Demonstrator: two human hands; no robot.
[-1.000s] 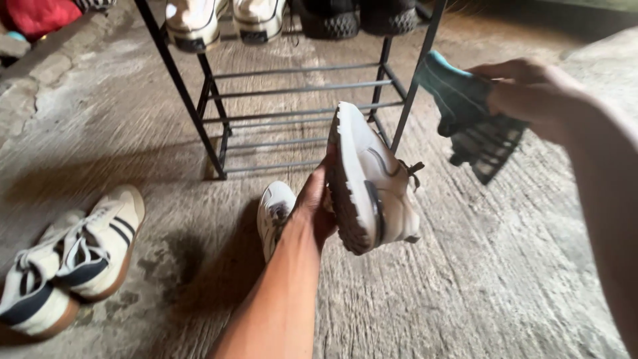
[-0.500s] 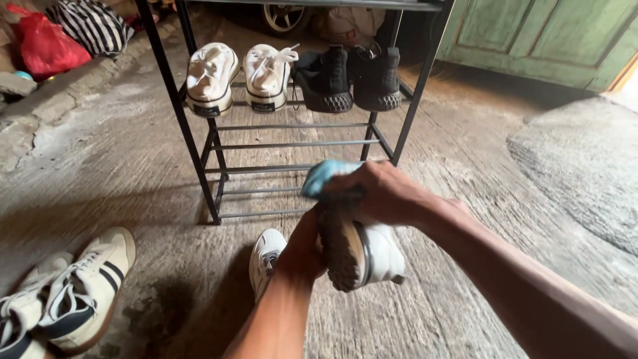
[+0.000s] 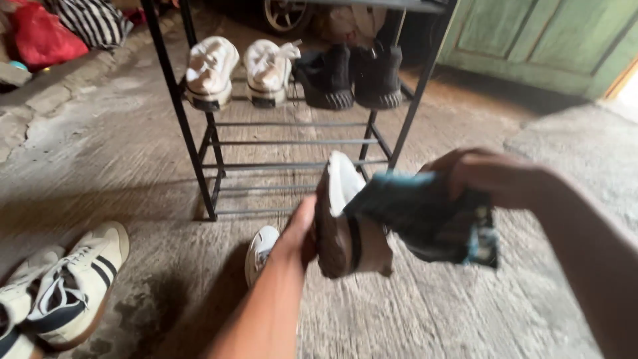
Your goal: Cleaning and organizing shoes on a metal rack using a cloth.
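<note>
Two hands at work: left hand [image 3: 302, 229] gripping white shoe [image 3: 345, 216] sole-up for access; right hand [image 3: 485, 176] pinching blue cloth [image 3: 425, 216] against it.

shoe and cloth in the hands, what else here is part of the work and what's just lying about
In the work:
- left hand gripping a white sneaker, sole turned up
- right hand pressing a teal cloth to it

Lying about:
- white sneaker on the floor
- striped sneakers
- black shoe rack with white sneakers and black shoes
- red bag
</note>
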